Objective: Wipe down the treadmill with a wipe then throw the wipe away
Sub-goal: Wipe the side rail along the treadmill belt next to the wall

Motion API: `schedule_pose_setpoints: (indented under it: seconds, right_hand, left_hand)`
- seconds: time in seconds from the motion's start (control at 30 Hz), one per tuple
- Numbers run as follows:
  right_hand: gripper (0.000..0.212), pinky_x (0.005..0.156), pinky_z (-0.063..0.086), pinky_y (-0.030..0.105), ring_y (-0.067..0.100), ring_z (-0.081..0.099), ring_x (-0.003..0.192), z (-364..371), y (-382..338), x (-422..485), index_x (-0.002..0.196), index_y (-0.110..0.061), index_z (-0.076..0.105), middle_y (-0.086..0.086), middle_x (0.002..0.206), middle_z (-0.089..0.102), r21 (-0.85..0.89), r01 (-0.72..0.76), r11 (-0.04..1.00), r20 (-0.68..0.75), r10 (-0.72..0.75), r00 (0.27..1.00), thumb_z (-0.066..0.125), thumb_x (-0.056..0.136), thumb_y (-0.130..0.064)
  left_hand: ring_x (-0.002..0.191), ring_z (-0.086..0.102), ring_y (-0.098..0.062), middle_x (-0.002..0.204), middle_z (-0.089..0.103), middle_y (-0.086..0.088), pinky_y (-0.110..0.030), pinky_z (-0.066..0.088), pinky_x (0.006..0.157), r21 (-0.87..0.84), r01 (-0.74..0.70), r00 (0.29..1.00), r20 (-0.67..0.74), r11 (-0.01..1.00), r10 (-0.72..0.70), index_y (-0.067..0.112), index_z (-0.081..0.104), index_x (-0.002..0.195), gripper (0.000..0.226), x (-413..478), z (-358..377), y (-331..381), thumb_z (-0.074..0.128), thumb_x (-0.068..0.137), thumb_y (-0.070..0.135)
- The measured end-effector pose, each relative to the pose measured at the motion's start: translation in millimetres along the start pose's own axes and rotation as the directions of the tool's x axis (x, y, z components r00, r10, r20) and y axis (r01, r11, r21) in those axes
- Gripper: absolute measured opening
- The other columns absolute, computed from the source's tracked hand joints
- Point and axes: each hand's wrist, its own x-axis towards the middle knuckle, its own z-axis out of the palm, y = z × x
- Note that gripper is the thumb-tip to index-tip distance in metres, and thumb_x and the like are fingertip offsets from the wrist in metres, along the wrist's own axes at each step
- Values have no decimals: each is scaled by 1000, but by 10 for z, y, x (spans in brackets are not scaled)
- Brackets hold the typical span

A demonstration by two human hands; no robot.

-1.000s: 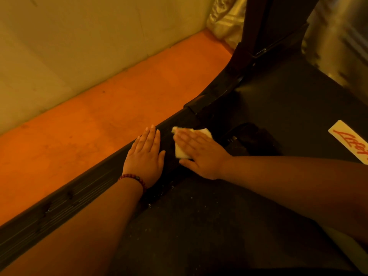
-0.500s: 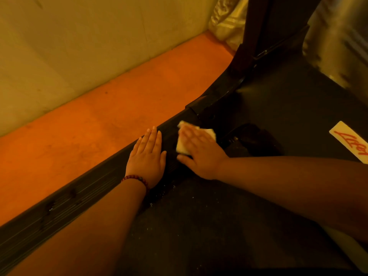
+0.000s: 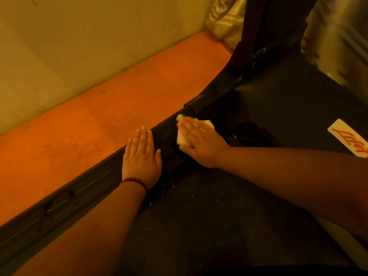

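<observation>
Here, the wipe: a small folded white wipe point(image 3: 182, 139) lies pressed on the treadmill's ribbed black plastic side rail point(image 3: 79, 196), near the rail's front end, where it meets the smooth black motor cover point(image 3: 288, 100).
Right hand: the right hand point(image 3: 199, 144) lies flat on top of the wipe, fingers straight, pressing down rather than gripping; it is slightly blurred.
Left hand: the left hand point(image 3: 141, 158) is open, palm down on the same rail just beside the right hand, not touching the wipe; a dark red bead bracelet point(image 3: 133, 181) circles the wrist.
Treadmill: the dark textured belt point(image 3: 199, 226) runs along the rail's inner edge, where small white specks point(image 3: 159, 194) lie by the left wrist.
Beyond: a dark upright post point(image 3: 268, 22) rises at the front end; a white sticker with red lettering point(image 3: 350, 139) sits on the cover's right side.
Surroundings: orange floor point(image 3: 99, 126) and a pale wall point(image 3: 79, 46) lie off the rail's outer edge.
Progress: wiping looks mid-way, on the rail. The specks suggest the belt edge needs a pass. No bin is visible; disposal remains.
</observation>
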Motion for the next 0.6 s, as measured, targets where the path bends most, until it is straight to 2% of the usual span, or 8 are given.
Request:
schedule_pose_setpoints:
  seconds: [0.07,0.1,0.2,0.27,0.4,0.43,0.53,0.6]
  right_hand:
    - [85,121,-5,38,14,-14,147,22,-10,56,154,-15,-4,3,162,-11,31,-151,988,-49,152,987,-4,86,-65]
    - [88,121,-6,37,16,-13,148,39,-76,63,154,-14,-3,3,162,-10,32,-150,988,-57,151,987,-6,83,-66]
    - [80,118,-11,33,11,-16,144,79,-168,30,154,-16,-2,2,161,-9,-39,129,991,19,-129,991,6,90,-64]
    - [73,115,-14,30,9,-18,142,18,-82,70,154,-17,-4,0,159,-13,-54,184,981,35,-183,983,13,96,-60]
    - [72,120,-9,34,15,-15,148,-28,-22,211,154,-15,-7,2,161,-16,17,-153,988,-53,154,987,13,99,-57]
    - [73,118,-11,33,15,-15,147,-2,-81,229,154,-15,-7,2,161,-16,11,-122,992,-42,122,992,12,98,-59]
    - [71,115,-14,30,12,-16,146,-25,-130,231,154,-17,-5,2,161,-14,-52,173,984,36,-171,985,16,98,-57]
    - [68,114,-15,28,9,-18,144,-127,-19,303,154,-17,-6,1,161,-15,-42,106,993,31,-105,994,19,102,-52]
  left_hand:
    - [147,-13,-17,160,-13,-7,-32,-13,115,-13,22,1000,-13,1000,-22,11,-8,152,63,-3,18,1,14,102,41]
    - [147,-12,-17,160,-13,-7,-32,-12,115,-16,20,1000,-10,1000,-20,11,-8,152,63,0,22,-1,13,102,41]
    - [147,-12,-16,160,-15,-7,-32,-12,115,-8,13,1000,6,1000,-13,11,-10,152,62,5,22,-13,12,102,41]
    - [147,-12,-16,160,-14,-7,-32,-11,116,-4,15,1000,6,1000,-14,12,-10,152,62,7,22,-22,12,102,41]
    - [148,-8,-17,161,-10,-6,-32,-9,116,-28,23,1000,-9,999,-23,12,-7,153,62,24,38,-20,15,102,42]
    - [148,-8,-17,161,-9,-5,-32,-9,117,-31,22,1000,-10,999,-22,12,-6,153,63,27,38,-26,15,102,42]
    - [148,-7,-16,161,-8,-5,-32,-7,118,-38,14,1000,-13,999,-14,12,-4,153,62,20,37,-30,16,102,42]
    - [148,-7,-16,162,-8,-5,-32,-7,118,-43,11,1000,-12,999,-11,13,-4,153,62,20,29,-32,16,102,41]
